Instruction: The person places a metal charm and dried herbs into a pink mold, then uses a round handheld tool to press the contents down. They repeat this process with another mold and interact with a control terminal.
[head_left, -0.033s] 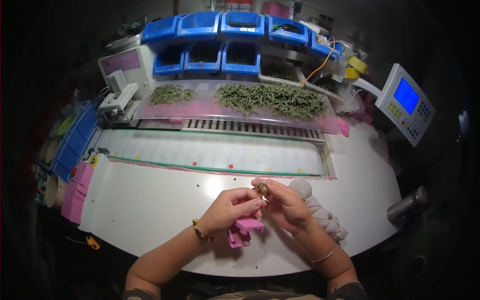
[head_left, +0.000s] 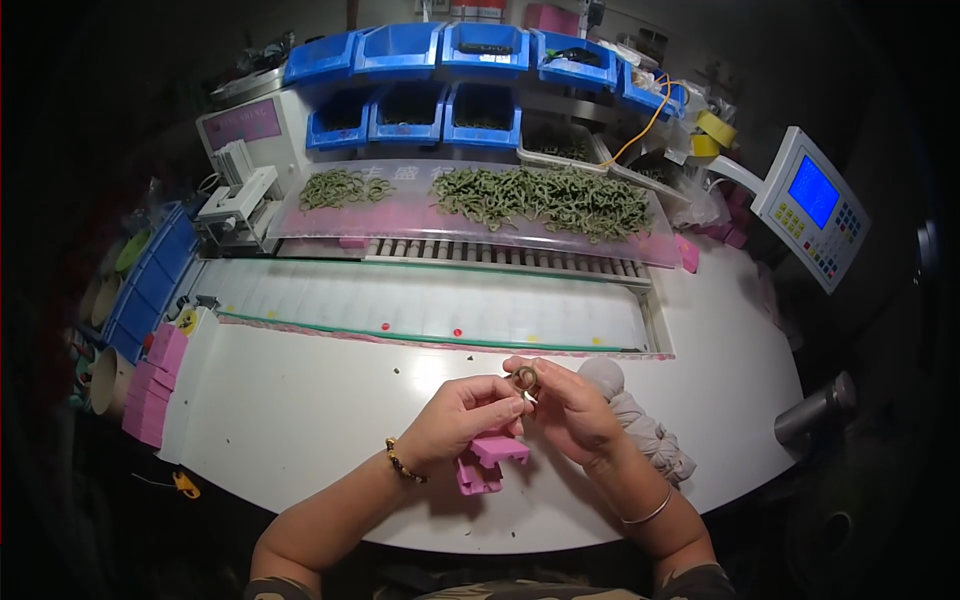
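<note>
My left hand (head_left: 462,420) and my right hand (head_left: 575,415) meet above the near part of the white table. Between their fingertips is a small olive-brown ring-shaped piece (head_left: 525,377), with a bit of white just below it. Both hands are closed around this piece in a pinch. Under my left hand sits an open pink box (head_left: 480,477), partly covered by the fingers. Beside my right hand lies a bundle of grey cloth (head_left: 650,437), with a rounded grey end at its top.
A white conveyor belt (head_left: 420,303) runs beyond the hands. Behind it, a clear sheet (head_left: 410,215) bears heaps of green ring-like pieces (head_left: 545,197). Blue bins (head_left: 485,50) line the back. A control panel (head_left: 812,205) stands right, a metal cylinder (head_left: 800,418) below it, pink boxes (head_left: 150,400) left.
Red dots on the conveyor belt have shifted slightly left. My hands and the ring-shaped piece look unmoved.
</note>
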